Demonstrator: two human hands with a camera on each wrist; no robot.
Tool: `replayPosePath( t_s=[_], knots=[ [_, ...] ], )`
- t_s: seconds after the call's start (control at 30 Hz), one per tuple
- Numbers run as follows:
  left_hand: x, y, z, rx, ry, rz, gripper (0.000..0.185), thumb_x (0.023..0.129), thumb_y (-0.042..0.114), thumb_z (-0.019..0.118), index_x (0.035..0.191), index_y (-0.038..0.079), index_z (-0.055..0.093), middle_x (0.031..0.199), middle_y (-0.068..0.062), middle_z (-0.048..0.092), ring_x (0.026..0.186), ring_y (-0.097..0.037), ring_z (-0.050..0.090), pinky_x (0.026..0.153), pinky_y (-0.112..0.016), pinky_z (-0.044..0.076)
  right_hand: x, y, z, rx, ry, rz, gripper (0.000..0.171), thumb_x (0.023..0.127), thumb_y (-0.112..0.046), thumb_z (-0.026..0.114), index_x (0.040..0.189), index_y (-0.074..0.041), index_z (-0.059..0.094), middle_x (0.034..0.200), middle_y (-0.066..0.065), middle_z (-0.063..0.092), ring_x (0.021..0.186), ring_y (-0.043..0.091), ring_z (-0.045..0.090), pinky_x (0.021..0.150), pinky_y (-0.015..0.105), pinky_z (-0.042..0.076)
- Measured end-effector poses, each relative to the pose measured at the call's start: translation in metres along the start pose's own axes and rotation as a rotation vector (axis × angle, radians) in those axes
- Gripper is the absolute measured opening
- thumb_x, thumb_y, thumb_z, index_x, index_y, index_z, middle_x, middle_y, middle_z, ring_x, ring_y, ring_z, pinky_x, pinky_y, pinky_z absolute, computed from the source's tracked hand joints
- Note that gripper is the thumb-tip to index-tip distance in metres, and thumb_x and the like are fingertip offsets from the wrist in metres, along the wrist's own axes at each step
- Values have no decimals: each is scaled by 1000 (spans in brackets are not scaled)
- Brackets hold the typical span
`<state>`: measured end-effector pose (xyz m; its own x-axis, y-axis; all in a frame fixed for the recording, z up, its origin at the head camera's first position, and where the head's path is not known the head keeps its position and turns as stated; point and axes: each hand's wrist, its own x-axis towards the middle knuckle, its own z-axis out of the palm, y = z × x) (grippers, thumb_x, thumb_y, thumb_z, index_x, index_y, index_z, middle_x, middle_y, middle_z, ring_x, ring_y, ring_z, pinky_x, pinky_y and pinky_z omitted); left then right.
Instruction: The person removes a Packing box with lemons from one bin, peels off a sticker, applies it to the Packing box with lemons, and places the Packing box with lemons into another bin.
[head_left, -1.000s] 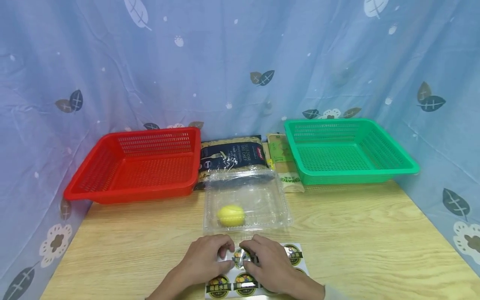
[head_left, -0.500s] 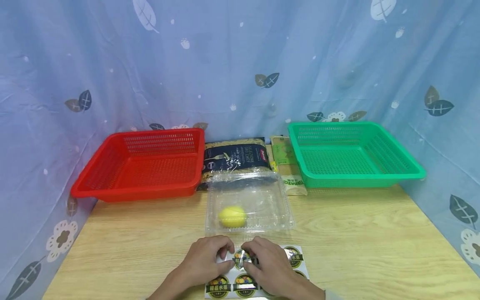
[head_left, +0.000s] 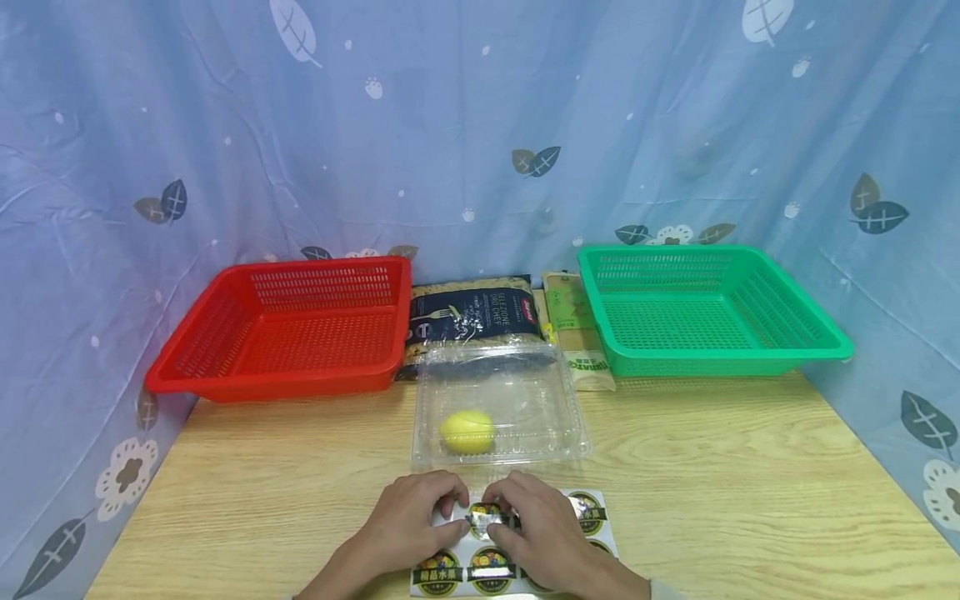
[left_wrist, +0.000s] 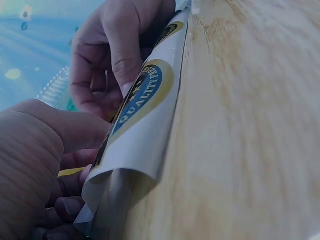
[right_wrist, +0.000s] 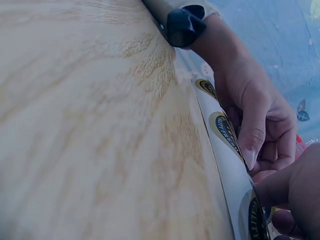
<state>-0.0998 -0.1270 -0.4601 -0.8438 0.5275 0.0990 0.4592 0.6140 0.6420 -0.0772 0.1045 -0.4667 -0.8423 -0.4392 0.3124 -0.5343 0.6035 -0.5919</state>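
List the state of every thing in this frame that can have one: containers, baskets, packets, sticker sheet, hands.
Clear clamshell box: lid shut, lemon inside.
Red basket: upright, nothing in it.
Green basket: upright, nothing in it.
Dark pasta packet: lying flat, sealed.
Pale packet: lying flat.
Sticker sheet: on the table, one sticker partly lifted.
Left hand: pinching the sheet.
Right hand: pinching the lifted sticker.

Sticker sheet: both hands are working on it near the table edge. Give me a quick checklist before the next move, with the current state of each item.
1. Both hands on the sticker sheet: ok; left hand and right hand meet over its top row.
2. Round sticker lifted: ok; it looks creased between the fingertips.
3. Sticker fully off the backing: cannot tell.
4. Clear plastic box shut: ok; lid down, lemon inside.
5. Lid surface within reach: ok; box lies just beyond the hands.
6. Red basket and green basket out of the way: ok; both at the back.
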Motion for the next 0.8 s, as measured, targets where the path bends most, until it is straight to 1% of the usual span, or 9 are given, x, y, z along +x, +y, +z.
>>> replayPosePath(
  t_s=[0.13,0.23,0.37,0.53,0.67,0.8],
  knots=[
    [0,0,1,1,0,-3,19,81,27,81,91,31,65,75,18,51,63,1,45,59,-20,36,-1,1,1,-9,48,-23,29,78,-12,81,102,-23,69,85,-17,50,74,-2,40,61,15,37],
    [0,0,1,-3,-5,-18,19,82,28,81,90,32,64,75,18,51,63,1,44,59,-20,36,-1,2,1,-13,92,-52,30,76,-10,82,100,-24,69,87,-17,51,78,-2,41,63,15,38],
    [0,0,0,-6,-13,-32,19,81,28,81,90,32,64,74,18,51,61,1,44,58,-19,36,-1,2,2,19,133,-91,32,74,-4,80,97,-24,70,90,-16,56,80,-1,42,62,14,38],
    [2,0,0,9,1,-17,19,81,27,81,90,31,65,74,18,51,62,2,44,58,-19,36,1,2,2,81,132,-111,27,79,2,77,92,-21,68,84,-17,56,76,0,43,61,14,39],
    [2,1,-1,-9,4,-4,18,81,25,81,89,29,65,74,17,51,62,2,44,57,-19,36,1,2,1,106,116,-84,23,83,1,76,88,-19,67,80,-19,52,73,-1,43,61,15,42],
    [1,2,-1,-30,-13,-6,17,82,24,81,89,28,66,74,17,51,61,2,43,56,-19,37,0,2,3,124,107,-59,21,85,-1,75,88,-20,66,81,-19,51,74,-2,44,61,15,43]
  ],
)
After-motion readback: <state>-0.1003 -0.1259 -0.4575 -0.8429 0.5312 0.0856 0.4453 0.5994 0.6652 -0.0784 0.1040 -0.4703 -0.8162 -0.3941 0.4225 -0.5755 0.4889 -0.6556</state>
